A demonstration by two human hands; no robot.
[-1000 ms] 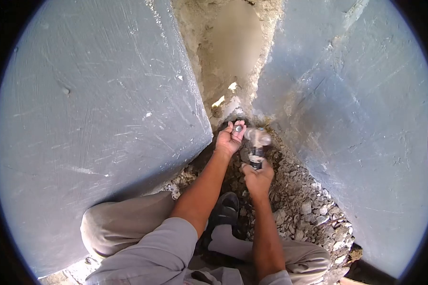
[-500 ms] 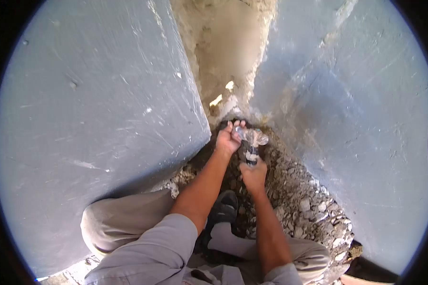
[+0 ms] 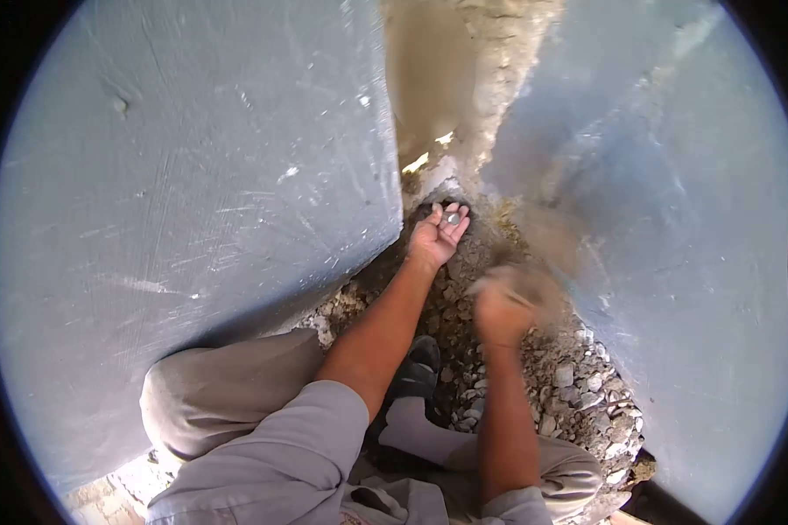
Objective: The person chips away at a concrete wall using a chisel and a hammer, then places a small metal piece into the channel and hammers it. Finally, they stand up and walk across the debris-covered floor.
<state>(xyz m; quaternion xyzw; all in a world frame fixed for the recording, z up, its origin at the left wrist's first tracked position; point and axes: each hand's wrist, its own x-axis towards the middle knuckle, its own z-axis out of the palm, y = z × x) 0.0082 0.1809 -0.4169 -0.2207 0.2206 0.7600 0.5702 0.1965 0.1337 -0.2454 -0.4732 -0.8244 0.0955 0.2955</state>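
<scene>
My left hand (image 3: 439,234) is closed around a metal chisel (image 3: 453,219); its round struck end shows between the fingers. The rest of the chisel is hidden by the hand and a dark hollow at the foot of the broken wall (image 3: 446,179). Lower and to the right, my right hand (image 3: 503,311) grips a hammer (image 3: 538,293), smeared by motion. A gap separates the hammer from the chisel.
Grey-painted wall faces rise on the left (image 3: 236,175) and right (image 3: 674,262). Loose rubble (image 3: 578,385) covers the ground between them and beside my right knee. My shoe (image 3: 414,372) rests on the ground below my hands.
My right hand has swung the hammer away from the chisel, down and to the right. My left hand stays at the hollow, and the view has shifted slightly.
</scene>
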